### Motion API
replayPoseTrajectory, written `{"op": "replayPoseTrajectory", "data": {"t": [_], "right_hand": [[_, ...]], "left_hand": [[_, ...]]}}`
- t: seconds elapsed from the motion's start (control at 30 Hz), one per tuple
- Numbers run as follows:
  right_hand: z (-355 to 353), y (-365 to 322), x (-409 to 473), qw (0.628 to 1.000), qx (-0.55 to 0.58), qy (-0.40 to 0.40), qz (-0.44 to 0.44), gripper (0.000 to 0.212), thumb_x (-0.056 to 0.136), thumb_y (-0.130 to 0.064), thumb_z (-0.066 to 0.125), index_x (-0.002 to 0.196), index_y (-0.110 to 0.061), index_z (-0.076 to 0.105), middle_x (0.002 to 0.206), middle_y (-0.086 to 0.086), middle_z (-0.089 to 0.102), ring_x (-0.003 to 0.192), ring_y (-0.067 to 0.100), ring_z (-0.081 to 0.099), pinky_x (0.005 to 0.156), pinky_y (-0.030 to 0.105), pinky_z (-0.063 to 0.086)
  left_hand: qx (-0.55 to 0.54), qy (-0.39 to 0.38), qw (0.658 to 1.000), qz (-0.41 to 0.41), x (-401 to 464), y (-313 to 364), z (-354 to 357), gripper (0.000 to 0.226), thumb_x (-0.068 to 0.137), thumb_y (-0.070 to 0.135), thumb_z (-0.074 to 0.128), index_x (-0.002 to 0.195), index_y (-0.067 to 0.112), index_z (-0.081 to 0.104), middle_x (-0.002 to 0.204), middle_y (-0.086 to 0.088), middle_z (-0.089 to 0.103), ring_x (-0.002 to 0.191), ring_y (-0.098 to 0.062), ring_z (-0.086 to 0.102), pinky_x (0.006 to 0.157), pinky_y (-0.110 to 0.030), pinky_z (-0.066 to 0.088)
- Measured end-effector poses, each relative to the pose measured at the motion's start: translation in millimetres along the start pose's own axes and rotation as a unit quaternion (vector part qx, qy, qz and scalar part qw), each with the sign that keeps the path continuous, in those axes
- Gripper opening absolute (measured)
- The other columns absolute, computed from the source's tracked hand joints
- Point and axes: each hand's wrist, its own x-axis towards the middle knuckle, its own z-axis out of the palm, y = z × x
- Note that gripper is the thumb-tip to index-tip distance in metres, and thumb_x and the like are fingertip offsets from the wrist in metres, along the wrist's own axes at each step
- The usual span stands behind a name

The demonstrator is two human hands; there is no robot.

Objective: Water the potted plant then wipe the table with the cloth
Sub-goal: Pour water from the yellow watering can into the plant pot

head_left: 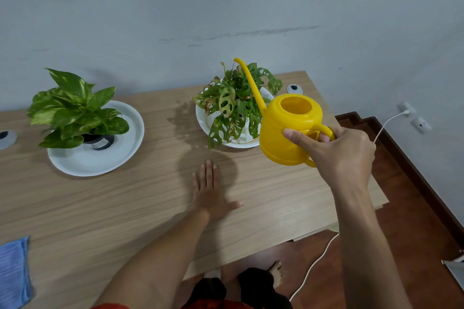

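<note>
Watering step, in hand: my right hand (344, 150) grips the yellow watering can (288, 130) by its handle, spout over the holey-leaved potted plant (233, 105), left hand (211, 193) flat on table (125, 203); next, tip forward, then fetch blue cloth (13, 273) at near-left edge.

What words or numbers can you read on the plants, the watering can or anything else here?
None can be read.
Black pot of the left plant: it has a pale label, too small and blurred to read.
Yellow watering can, held by the right hand: plain, no writing shows.
Blue cloth, white saucers and wooden table: no text shows.
</note>
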Motion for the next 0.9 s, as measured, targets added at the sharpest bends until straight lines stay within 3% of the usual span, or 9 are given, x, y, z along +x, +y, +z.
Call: {"op": "replayPoseTrajectory", "data": {"t": [0.1,0.3,0.57,0.7,0.9], "right_hand": [[-0.2,-0.9,-1.7,1.0,-0.004,0.003,-0.007,0.075,0.047,-0.081,0.067,0.069,-0.009,0.07,0.057,0.0,0.062,0.055,0.014,0.06,0.056,0.037,0.053],[-1.4,-1.8,-6.0,1.0,0.002,-0.008,-0.002,0.069,0.046,-0.08,0.068,0.064,-0.013,0.066,0.055,-0.011,0.058,0.054,0.006,0.057,0.057,0.037,0.055],[-2.3,-0.2,-12.2,1.0,-0.001,-0.012,-0.017,0.063,0.047,-0.08,0.067,0.05,-0.019,0.051,0.047,-0.007,0.051,0.046,0.01,0.05,0.047,0.027,0.043],[-1.9,-2.3,-15.7,1.0,-0.003,-0.011,-0.015,0.07,0.045,-0.082,0.064,0.06,-0.014,0.061,0.054,-0.006,0.059,0.055,0.015,0.061,0.054,0.039,0.055],[-2.0,-2.8,-20.0,1.0,-0.003,-0.016,-0.014,0.071,0.045,-0.082,0.066,0.063,-0.013,0.066,0.051,-0.008,0.057,0.051,0.011,0.058,0.053,0.04,0.056]], "left_hand": [[0.0,0.001,1.0,0.002,0.4,-0.3,1.0,0.141,0.065,0.098,0.037,0.144,0.008,-0.037,0.152,-0.012,-0.046,0.141,-0.027,-0.045,0.111,-0.051,-0.034],[-0.002,-0.003,1.0,0.002,0.3,-0.9,1.4,0.141,0.064,0.099,0.036,0.143,0.009,-0.039,0.154,-0.013,-0.045,0.141,-0.027,-0.046,0.111,-0.051,-0.034],[-0.008,0.002,1.0,0.002,-0.5,-0.9,1.2,0.141,0.063,0.1,0.036,0.143,0.011,-0.039,0.151,-0.009,-0.049,0.139,-0.023,-0.048,0.11,-0.049,-0.035],[-0.011,0.003,1.0,0.006,-0.8,-1.1,1.4,0.141,0.064,0.1,0.037,0.145,0.01,-0.038,0.153,-0.01,-0.048,0.139,-0.023,-0.048,0.112,-0.05,-0.033],[-0.012,-0.001,1.0,0.008,-1.7,-0.3,1.0,0.141,0.068,0.096,0.041,0.148,0.008,-0.034,0.154,-0.011,-0.046,0.142,-0.026,-0.045,0.117,-0.054,-0.025]]}}
